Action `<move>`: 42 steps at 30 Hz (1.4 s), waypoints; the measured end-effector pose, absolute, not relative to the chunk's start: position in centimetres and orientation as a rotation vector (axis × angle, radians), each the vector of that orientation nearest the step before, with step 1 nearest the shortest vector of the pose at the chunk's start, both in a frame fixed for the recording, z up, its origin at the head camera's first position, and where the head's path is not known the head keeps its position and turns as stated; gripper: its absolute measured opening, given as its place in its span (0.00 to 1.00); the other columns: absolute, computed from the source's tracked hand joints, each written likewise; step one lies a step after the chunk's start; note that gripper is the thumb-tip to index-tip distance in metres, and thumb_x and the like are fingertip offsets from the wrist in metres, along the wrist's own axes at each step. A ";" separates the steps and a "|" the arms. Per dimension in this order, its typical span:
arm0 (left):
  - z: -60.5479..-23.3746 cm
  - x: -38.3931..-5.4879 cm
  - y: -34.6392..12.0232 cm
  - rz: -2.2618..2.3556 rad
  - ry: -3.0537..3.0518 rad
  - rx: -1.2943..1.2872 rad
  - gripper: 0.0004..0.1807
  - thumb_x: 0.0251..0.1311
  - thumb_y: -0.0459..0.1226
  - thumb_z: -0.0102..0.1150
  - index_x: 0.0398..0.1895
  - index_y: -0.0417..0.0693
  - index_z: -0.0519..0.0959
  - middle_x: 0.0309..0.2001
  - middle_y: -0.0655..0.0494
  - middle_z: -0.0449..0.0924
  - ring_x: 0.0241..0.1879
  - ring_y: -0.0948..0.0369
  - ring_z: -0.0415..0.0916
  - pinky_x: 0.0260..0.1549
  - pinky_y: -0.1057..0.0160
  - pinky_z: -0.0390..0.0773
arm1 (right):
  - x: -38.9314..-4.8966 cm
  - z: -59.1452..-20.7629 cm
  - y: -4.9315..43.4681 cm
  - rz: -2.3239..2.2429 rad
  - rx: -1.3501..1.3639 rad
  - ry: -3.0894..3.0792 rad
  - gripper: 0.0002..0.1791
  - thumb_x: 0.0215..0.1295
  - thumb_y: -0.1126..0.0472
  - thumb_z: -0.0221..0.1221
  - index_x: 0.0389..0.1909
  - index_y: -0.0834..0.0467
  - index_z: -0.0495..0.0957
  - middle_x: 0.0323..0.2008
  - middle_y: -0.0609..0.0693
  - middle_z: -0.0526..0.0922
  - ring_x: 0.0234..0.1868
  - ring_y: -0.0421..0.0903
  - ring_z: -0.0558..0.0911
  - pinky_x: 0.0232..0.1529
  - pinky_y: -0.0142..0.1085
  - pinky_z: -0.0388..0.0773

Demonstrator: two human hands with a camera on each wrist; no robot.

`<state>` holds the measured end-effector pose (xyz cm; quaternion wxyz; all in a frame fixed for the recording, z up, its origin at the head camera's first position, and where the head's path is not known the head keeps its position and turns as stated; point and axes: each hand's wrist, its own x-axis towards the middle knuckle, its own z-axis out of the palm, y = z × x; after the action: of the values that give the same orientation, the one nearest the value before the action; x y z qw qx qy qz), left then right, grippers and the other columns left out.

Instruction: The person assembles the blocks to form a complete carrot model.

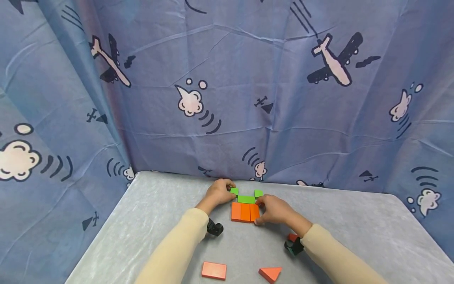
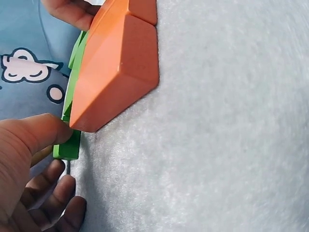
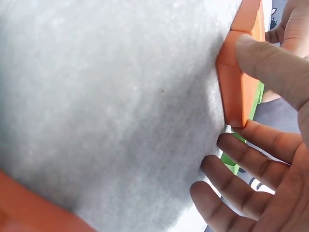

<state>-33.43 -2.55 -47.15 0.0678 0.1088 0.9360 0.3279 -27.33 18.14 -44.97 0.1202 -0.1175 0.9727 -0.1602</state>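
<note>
Three orange rectangular blocks lie side by side in a row, with a long green block (image 1: 246,199) along their far side. A small green block (image 1: 234,191) sits at the far left corner, pinched between thumb and index finger of my left hand (image 1: 219,191). My right hand (image 1: 276,209) holds the rightmost orange block (image 1: 254,213) by its two ends, thumb on the near end and index finger at the far one. Another small green block (image 1: 258,193) stands just beyond the right fingers. In the left wrist view, the leftmost orange block (image 2: 104,79) shows its near end.
Closer to me lie an orange-pink rectangular block (image 1: 214,271) and an orange triangular block (image 1: 270,273). A red-orange block (image 1: 292,237) is partly hidden by the right wrist camera (image 1: 294,247). Behind the grey cloth-covered table (image 1: 149,213) hangs a blue curtain (image 1: 227,98).
</note>
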 end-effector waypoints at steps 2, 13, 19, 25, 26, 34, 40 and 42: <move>-47.0 -33.3 -2.6 0.992 2.819 0.327 0.18 0.51 0.42 0.69 0.47 0.56 0.83 0.42 0.57 0.79 0.41 0.61 0.75 0.42 0.60 0.75 | -27.3 -45.0 18.1 -0.471 -0.346 2.842 0.32 0.38 0.50 0.77 0.46 0.58 0.81 0.38 0.49 0.81 0.38 0.44 0.76 0.49 0.44 0.77; -46.2 -32.6 -4.0 1.042 2.776 0.346 0.21 0.51 0.44 0.68 0.51 0.56 0.81 0.45 0.56 0.79 0.42 0.59 0.75 0.42 0.59 0.75 | -27.3 -45.1 18.0 -0.471 -0.359 2.843 0.32 0.38 0.50 0.77 0.46 0.58 0.81 0.38 0.49 0.81 0.39 0.44 0.76 0.49 0.44 0.77; -45.5 -31.5 -5.3 1.016 2.766 0.388 0.19 0.52 0.46 0.68 0.49 0.58 0.81 0.47 0.57 0.80 0.45 0.58 0.75 0.44 0.57 0.75 | -27.2 -45.1 18.1 -0.476 -0.369 2.846 0.32 0.38 0.50 0.77 0.47 0.59 0.81 0.39 0.49 0.81 0.40 0.45 0.76 0.51 0.45 0.77; -44.6 -29.6 -6.7 1.020 2.765 0.469 0.18 0.53 0.46 0.67 0.49 0.56 0.82 0.47 0.55 0.80 0.48 0.56 0.75 0.46 0.54 0.75 | -27.1 -45.1 18.2 -0.494 -0.358 2.841 0.33 0.39 0.50 0.77 0.48 0.59 0.81 0.40 0.50 0.82 0.40 0.45 0.76 0.51 0.45 0.76; -44.5 -29.3 -7.0 1.018 2.769 0.484 0.18 0.53 0.46 0.67 0.48 0.55 0.82 0.47 0.55 0.80 0.48 0.55 0.75 0.45 0.54 0.75 | -27.1 -45.1 18.2 -0.496 -0.356 2.841 0.33 0.39 0.50 0.77 0.48 0.59 0.81 0.40 0.50 0.82 0.40 0.45 0.76 0.51 0.45 0.76; -44.7 -27.0 -9.6 0.984 2.782 0.525 0.17 0.53 0.46 0.67 0.47 0.56 0.83 0.47 0.54 0.80 0.40 0.59 0.78 0.39 0.57 0.76 | -27.2 -45.0 18.2 -0.483 -0.373 2.835 0.32 0.39 0.51 0.77 0.48 0.60 0.81 0.39 0.50 0.82 0.39 0.45 0.76 0.51 0.45 0.76; -45.0 -25.5 -11.3 0.964 2.786 0.508 0.16 0.53 0.45 0.67 0.46 0.56 0.83 0.46 0.56 0.79 0.39 0.60 0.77 0.37 0.59 0.76 | -27.2 -44.9 18.2 -0.482 -0.389 2.834 0.32 0.39 0.51 0.77 0.48 0.60 0.81 0.39 0.50 0.81 0.39 0.45 0.76 0.50 0.45 0.76; -45.1 -25.1 -11.8 0.973 2.778 0.494 0.15 0.53 0.46 0.67 0.45 0.57 0.83 0.46 0.56 0.79 0.39 0.61 0.77 0.36 0.59 0.76 | -27.2 -44.9 18.2 -0.481 -0.394 2.838 0.32 0.39 0.51 0.77 0.48 0.60 0.81 0.39 0.50 0.81 0.39 0.45 0.76 0.50 0.45 0.77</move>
<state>-25.06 -11.84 -45.10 0.0784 0.1651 0.9279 0.3250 -27.18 18.21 -44.89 0.1181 -0.1347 0.9700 -0.1643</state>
